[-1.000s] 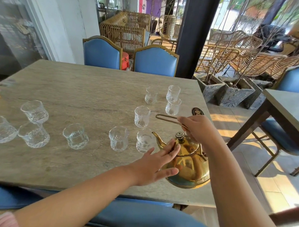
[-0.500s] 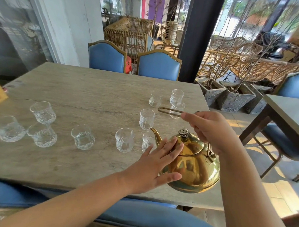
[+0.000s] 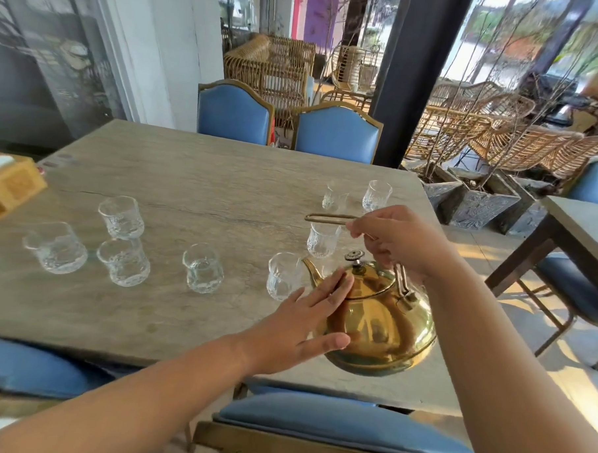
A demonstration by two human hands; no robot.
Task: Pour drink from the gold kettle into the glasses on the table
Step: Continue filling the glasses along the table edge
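Head view: A person at a grey table (image 3: 189, 194) handles a gold kettle (image 3: 382, 322) with both bare hands. The right hand (image 3: 398, 239), its arm coming in from 5 o'clock, has its fingers curled tight around the thin hoop handle (image 3: 327, 218), with the wrist bent above the lid (image 3: 367, 284).

The left hand (image 3: 296, 332), reaching in from 7 o'clock, lies flat against the kettle's left flank. Its fingers are straight and slightly spread, with the tips at the lid's rim. The thumb stretches along the belly lower down, and the hand grips nothing.

The kettle is at the table's near right corner, about 4 o'clock on the tabletop, tipped a little so its base ring shows. Whether the base touches the tabletop cannot be told. Its spout (image 3: 311, 269) points toward 10 o'clock, and the line from the spout to the rear handle hinge runs from 10 to 4 o'clock. The handle leans forward toward 11 o'clock.

The spout tip is just beside an upright near glass (image 3: 283, 280). A second glass (image 3: 322, 239) stands just behind it, under the handle. Two far glasses (image 3: 377, 195) stand toward 12 o'clock, and four left glasses (image 3: 121, 217) spread toward 9 o'clock. A wooden box (image 3: 8, 188) sits at the left edge, and two blue chairs (image 3: 234, 112) face the table from 12 o'clock.
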